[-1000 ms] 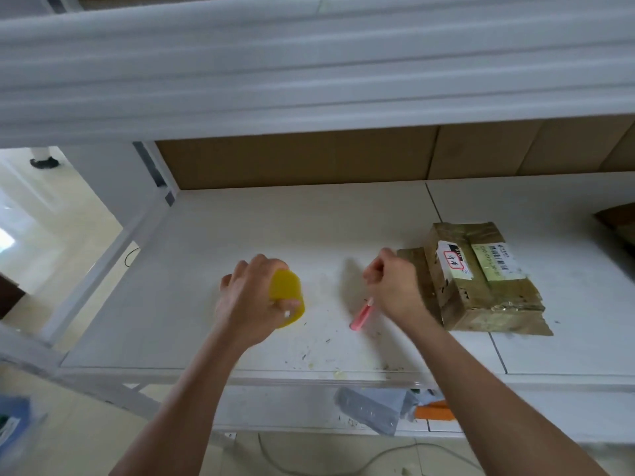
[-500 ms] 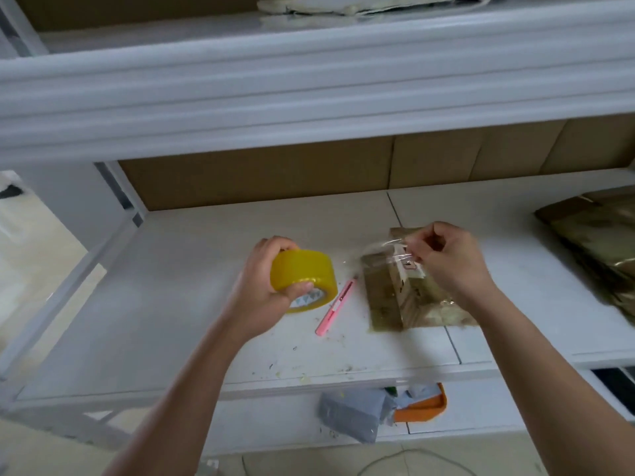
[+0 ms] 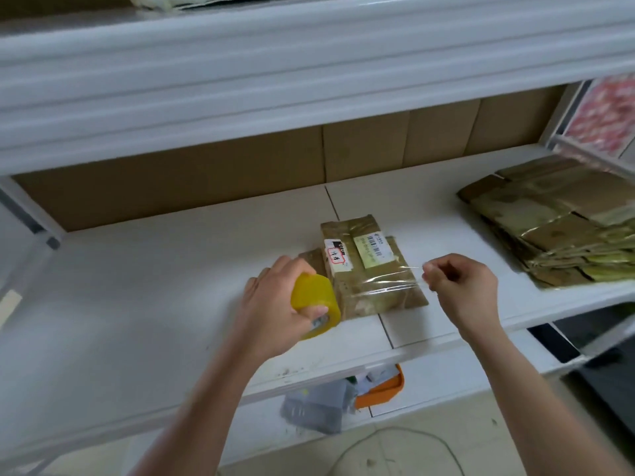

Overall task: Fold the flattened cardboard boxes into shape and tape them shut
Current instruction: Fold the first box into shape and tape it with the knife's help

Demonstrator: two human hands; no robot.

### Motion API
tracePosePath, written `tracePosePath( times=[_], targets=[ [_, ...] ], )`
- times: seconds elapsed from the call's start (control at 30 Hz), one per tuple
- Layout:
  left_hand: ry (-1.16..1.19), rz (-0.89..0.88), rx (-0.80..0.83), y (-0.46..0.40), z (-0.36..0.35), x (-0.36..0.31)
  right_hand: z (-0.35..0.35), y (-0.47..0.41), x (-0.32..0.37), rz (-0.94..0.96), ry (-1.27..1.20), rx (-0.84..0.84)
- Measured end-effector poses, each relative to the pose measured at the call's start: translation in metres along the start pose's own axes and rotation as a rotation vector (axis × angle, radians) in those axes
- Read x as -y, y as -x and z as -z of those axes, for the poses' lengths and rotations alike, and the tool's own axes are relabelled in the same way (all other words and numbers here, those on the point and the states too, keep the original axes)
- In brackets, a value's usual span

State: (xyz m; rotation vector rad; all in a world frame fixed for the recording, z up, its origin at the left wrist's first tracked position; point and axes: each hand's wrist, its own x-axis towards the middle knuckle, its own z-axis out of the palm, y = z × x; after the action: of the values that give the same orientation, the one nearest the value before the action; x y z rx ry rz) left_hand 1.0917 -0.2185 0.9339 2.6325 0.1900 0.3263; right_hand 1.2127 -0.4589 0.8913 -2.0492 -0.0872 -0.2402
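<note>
Plainly the weak spot is the clear tape strip point(image 3: 385, 281) stretched taut between the hands: if the pull slackens or twists, it could fold onto itself or land crooked, and a hard tug could drag the light carton sideways, since nothing pins it down. Nearest the camera, the left hand point(image 3: 275, 314) is wrapped around the yellow tape roll point(image 3: 314, 300), thumb across its face, while the right hand point(image 3: 464, 286) has its fingertips pinched together on the strip's free end, just right of the carton. Between and just behind them lies the cardboard box point(image 3: 364, 266), flat on the white shelf point(image 3: 154, 286) near its front edge; it is brownish-olive, glossy with old tape, and carries a white label point(image 3: 335, 255) and a pale barcode label point(image 3: 372, 247). Farther right, well apart, sits a stack of flattened boxes point(image 3: 556, 221), worn and shiny likewise.
</note>
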Motion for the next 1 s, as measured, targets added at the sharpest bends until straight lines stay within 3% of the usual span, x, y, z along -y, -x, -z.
tracePosePath(
  times=[0.53,1.0],
  targets=[
    [-0.135,0.068,0.034,-0.007,-0.014,-0.004,-0.014,-0.011,-0.024,-0.123,-0.099,0.079],
    [-0.071,0.114,0.116,-0.018,-0.029,0.009,-0.032,0.004,-0.047,-0.327,-0.223,0.243]
  ],
)
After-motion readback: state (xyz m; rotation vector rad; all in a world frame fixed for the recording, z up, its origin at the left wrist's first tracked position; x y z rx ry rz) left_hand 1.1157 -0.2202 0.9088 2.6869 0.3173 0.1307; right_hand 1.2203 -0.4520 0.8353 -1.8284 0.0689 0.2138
